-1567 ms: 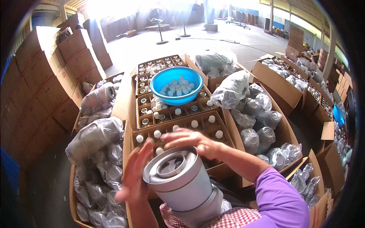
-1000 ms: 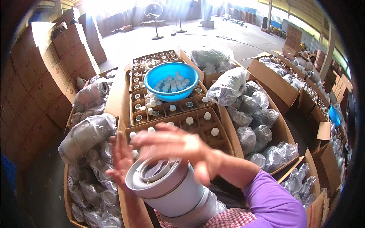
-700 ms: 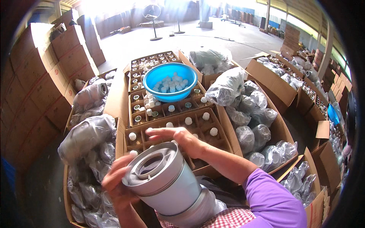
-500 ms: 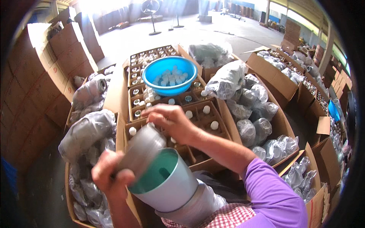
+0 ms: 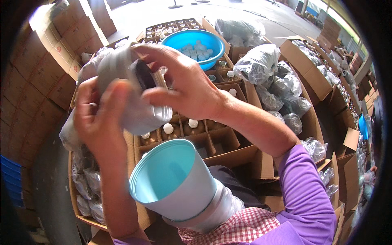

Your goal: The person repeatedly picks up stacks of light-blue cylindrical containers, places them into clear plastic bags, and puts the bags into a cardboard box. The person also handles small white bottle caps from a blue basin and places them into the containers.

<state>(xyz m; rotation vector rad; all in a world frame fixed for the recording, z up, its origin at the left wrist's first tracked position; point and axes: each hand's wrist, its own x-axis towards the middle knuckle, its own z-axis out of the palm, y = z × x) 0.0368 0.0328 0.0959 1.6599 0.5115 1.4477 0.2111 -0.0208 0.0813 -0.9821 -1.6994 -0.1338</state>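
Observation:
A grey, round, cylindrical piece (image 5: 116, 65), blurred by motion and partly in clear film, is held up above the lap. My left hand (image 5: 96, 110) grips its near side. At its other end, which shows a dark round opening, the curved fingers and thumb of my right hand (image 5: 192, 83) hold around the rim. Below both hands, a pale blue-white bucket (image 5: 179, 200) leans in my lap, its wide mouth up and its aqua inside visible. Clear plastic (image 5: 226, 200) wraps its lower end. Beyond it, white-capped bottles (image 5: 168, 128) stand in a divided carton (image 5: 241, 163).
A blue basin (image 5: 222, 51) of white caps (image 5: 198, 51) rests on the cartons ahead. Film-wrapped pieces fill an open box (image 5: 314, 134) at the right and another (image 5: 83, 183) at the left. Stacked brown cartons (image 5: 36, 69) rise at the far left.
The grey piece has been lifted up and away from the bucket's mouth, both hands rising with it. More of the bucket's inside shows. My view has tilted downward.

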